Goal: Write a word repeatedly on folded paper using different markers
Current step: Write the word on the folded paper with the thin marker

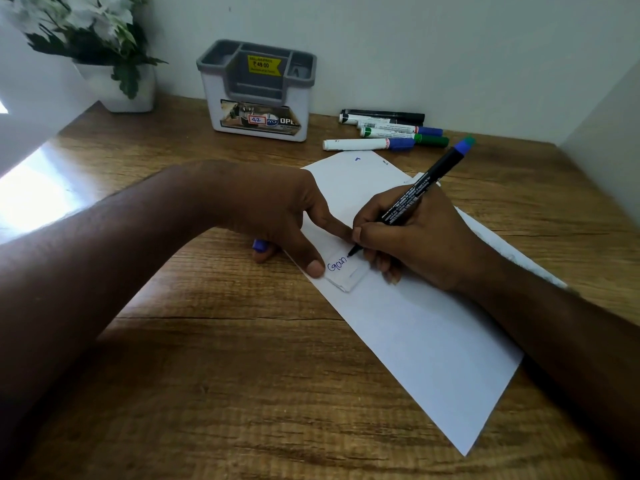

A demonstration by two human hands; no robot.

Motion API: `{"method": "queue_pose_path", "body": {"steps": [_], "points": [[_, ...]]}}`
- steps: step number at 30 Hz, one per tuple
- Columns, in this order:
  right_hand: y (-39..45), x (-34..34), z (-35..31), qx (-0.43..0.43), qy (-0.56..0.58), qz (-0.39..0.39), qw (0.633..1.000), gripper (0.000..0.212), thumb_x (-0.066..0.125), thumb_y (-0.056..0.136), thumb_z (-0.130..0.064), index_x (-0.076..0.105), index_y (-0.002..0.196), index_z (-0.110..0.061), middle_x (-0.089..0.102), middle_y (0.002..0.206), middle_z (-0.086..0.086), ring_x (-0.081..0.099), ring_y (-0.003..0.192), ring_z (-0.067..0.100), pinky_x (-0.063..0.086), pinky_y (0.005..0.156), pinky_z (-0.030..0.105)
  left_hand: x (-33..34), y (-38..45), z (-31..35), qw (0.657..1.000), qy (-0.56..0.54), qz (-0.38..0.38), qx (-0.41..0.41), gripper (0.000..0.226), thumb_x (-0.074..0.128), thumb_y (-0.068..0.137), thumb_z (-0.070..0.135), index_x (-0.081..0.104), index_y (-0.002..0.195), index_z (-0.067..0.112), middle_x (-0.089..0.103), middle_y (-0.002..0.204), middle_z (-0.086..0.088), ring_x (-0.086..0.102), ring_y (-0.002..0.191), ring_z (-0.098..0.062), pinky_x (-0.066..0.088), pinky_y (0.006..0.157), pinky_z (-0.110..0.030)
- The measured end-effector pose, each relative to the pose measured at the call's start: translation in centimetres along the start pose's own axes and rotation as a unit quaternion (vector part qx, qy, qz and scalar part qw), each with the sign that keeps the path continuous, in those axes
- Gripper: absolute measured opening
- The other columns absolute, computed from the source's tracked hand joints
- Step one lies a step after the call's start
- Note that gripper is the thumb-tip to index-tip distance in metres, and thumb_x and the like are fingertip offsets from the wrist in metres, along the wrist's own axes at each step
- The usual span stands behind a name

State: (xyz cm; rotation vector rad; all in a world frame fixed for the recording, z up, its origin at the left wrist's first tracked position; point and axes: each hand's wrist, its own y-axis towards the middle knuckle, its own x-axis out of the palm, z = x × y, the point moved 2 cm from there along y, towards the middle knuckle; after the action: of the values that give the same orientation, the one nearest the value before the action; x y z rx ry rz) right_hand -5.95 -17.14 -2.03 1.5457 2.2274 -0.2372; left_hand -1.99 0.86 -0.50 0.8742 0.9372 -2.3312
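The left hand [277, 216] pins the folded paper [346, 275] to the bench [207, 358], cap [259, 244] tucked in its grip, so the right hand [408, 244], grasping the marker [415, 192], writes steadily.

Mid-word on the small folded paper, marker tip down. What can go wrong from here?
1. The folded paper is pinned only by the left hand thumb and fingertip at its edge; it may slip under the stroke.
2. The right hand rests just beside the fresh blue lettering, so a smear looks possible.
3. The left hand also holds a blue cap against the desk, which could loosen its hold on the paper.
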Motion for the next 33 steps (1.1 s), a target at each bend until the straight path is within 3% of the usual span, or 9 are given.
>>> {"method": "queue_pose_path", "body": {"steps": [5, 13, 17, 19, 23, 26, 29, 33], "points": [[0.1, 0.1, 0.1, 0.005, -0.012, 0.003, 1.000, 0.017, 0.065, 0.082, 0.003, 0.070, 0.068, -0.005, 0.063, 0.049, 0.006, 0.057, 0.037, 0.015, 0.046, 0.036, 0.023, -0.1, 0.0, -0.3, 1.000, -0.012, 0.001, 0.001, 0.032, 0.072, 0.059, 0.053, 0.061, 0.089, 0.053, 0.072, 0.062, 0.002, 0.056, 0.041, -0.003, 0.041, 0.046, -0.007], [-0.1, -0.1, -0.2, 0.002, -0.039, 0.018, 0.999, 0.015, 0.065, 0.083, 0.002, 0.072, 0.071, -0.005, 0.065, 0.053, 0.010, 0.057, 0.038, 0.012, 0.049, 0.037, 0.024, -0.1, 0.2, -0.3, 1.000, 0.003, 0.010, -0.011, 0.056, 0.071, 0.051, 0.061, 0.060, 0.105, 0.048, 0.073, 0.066, 0.001, 0.057, 0.042, -0.002, 0.042, 0.047, -0.006], [-0.8, 0.5, -0.8, -0.067, -0.098, -0.066, 0.991, 0.020, 0.071, 0.080, 0.000, 0.074, 0.073, -0.018, 0.069, 0.062, -0.009, 0.065, 0.060, 0.003, 0.051, 0.057, 0.013, -0.1, 0.0, 0.0, 1.000, 0.011, 0.012, -0.005, 0.059, 0.069, 0.051, 0.059, 0.054, 0.108, 0.053, 0.067, 0.053, 0.008, 0.054, 0.039, 0.002, 0.039, 0.044, -0.006], [-0.9, 0.7, -0.8, -0.093, -0.127, -0.065, 0.985, 0.021, 0.072, 0.079, -0.002, 0.073, 0.076, -0.023, 0.072, 0.071, -0.011, 0.067, 0.069, 0.004, 0.051, 0.064, 0.012, -0.1, -0.1, 0.2, 1.000, 0.010, 0.014, 0.000, 0.059, 0.069, 0.051, 0.058, 0.052, 0.107, 0.055, 0.065, 0.051, 0.011, 0.053, 0.039, 0.004, 0.038, 0.044, -0.004], [-0.1, -0.1, 0.2, -0.037, -0.068, 0.054, 0.996, 0.021, 0.067, 0.079, 0.003, 0.071, 0.064, -0.012, 0.063, 0.048, -0.011, 0.056, 0.041, 0.001, 0.039, 0.041, 0.009, -0.1, -0.2, 0.4, 1.000, 0.001, 0.022, -0.001, 0.042, 0.073, 0.058, 0.053, 0.056, 0.097, 0.055, 0.071, 0.066, 0.013, 0.056, 0.041, 0.004, 0.039, 0.044, -0.004], [-0.1, -0.1, 0.3, -0.018, -0.006, 0.058, 0.998, 0.024, 0.067, 0.081, 0.002, 0.071, 0.064, -0.014, 0.062, 0.047, 0.001, 0.050, 0.033, 0.009, 0.039, 0.034, 0.018, 0.0, -0.3, 0.6, 1.000, -0.003, 0.016, 0.002, 0.036, 0.073, 0.061, 0.049, 0.053, 0.090, 0.057, 0.067, 0.056, 0.019, 0.054, 0.041, 0.008, 0.037, 0.043, -0.002], [-0.1, 0.0, 0.4, -0.023, 0.017, 0.034, 0.999, 0.021, 0.066, 0.084, 0.003, 0.072, 0.068, -0.009, 0.063, 0.048, 0.002, 0.052, 0.036, 0.012, 0.041, 0.035, 0.019, 0.0, -0.2, 0.7, 1.000, 0.010, 0.025, -0.001, 0.053, 0.072, 0.059, 0.050, 0.054, 0.110, 0.049, 0.059, 0.045, 0.025, 0.052, 0.040, 0.011, 0.035, 0.041, -0.001], [0.0, 0.2, 0.6, -0.015, 0.014, 0.023, 1.000, 0.013, 0.065, 0.084, 0.003, 0.072, 0.073, -0.001, 0.063, 0.052, 0.009, 0.054, 0.039, 0.013, 0.044, 0.035, 0.020, 0.0, -0.1, 0.6, 0.999, 0.033, 0.029, -0.003, 0.065, 0.074, 0.065, 0.048, 0.052, 0.126, 0.039, 0.063, 0.051, 0.022, 0.054, 0.041, 0.010, 0.039, 0.045, -0.003]]}}
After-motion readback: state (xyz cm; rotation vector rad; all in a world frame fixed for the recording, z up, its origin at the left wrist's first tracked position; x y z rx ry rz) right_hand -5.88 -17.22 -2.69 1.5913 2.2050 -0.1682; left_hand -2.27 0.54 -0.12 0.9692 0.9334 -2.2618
